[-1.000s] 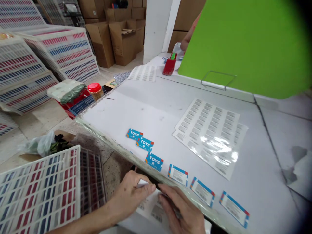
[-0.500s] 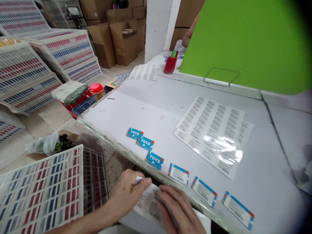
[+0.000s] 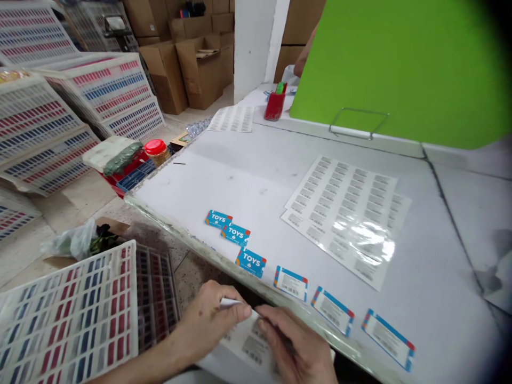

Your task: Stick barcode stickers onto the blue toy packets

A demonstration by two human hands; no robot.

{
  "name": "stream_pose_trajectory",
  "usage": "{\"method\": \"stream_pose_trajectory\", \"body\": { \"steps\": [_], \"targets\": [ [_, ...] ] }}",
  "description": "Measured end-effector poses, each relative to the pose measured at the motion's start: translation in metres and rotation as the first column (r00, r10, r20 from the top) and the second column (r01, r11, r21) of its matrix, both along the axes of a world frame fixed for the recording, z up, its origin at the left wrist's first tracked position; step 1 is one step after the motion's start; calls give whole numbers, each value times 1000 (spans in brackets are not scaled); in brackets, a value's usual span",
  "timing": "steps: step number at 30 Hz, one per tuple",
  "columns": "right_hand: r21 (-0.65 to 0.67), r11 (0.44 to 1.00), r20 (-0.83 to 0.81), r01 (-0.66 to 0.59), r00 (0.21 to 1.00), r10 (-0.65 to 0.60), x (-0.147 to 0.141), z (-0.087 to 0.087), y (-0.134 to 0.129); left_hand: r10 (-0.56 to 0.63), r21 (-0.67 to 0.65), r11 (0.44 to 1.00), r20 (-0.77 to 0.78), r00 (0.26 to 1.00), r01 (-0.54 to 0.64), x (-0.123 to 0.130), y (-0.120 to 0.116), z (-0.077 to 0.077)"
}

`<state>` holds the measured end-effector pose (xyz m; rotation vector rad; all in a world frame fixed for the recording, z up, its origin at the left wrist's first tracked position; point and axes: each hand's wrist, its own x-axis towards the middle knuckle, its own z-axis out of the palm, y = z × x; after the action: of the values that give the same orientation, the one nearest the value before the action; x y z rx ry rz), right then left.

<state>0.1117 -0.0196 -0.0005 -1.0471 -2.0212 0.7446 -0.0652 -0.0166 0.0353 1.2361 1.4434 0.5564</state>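
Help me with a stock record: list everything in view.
Table: one, white, centre to right
TOYS cards: three, blue, table's near edge
Barcode cards: three, blue-bordered white, right of those
Barcode sheets: at least three, white, on table
Holder: one, red, far table edge
Board: one, green, upper right
Wire stand: one, silver, board's foot
Jar: one, red-lidded, left of table
Crates: several, white, left
Boxes: several, brown, background
Pillar: one, white, behind table
Bag: one, translucent, left
Smaller background items: unclear
Co-worker's arm: one, partly hidden by board
Held sheet: one, white, lower centre
Left hand: one, gripping held sheet
Right hand: one, at held sheet
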Motion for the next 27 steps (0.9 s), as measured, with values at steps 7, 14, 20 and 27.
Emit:
{"method": "stream_pose_trajectory", "body": {
  "steps": [7, 14, 20, 27],
  "targets": [
    [-10, 1000, -9, -22, 1000, 22, -4, -3, 1, -36, 42, 998, -131, 991, 41, 4, -3, 0],
    [233, 970, 24, 70, 997, -78, -5, -15, -8, -41, 81, 995, -195, 980, 58, 8, -4, -4],
    [209, 976, 3, 67, 998, -69, -1, -12, -12, 19, 111, 994, -244, 970, 9, 10, -7, -7],
    [53, 996, -137, 78, 988, -70, -3, -20, -12, -66, 42, 997, -82, 994, 69, 12, -7, 5]
  ]
}}
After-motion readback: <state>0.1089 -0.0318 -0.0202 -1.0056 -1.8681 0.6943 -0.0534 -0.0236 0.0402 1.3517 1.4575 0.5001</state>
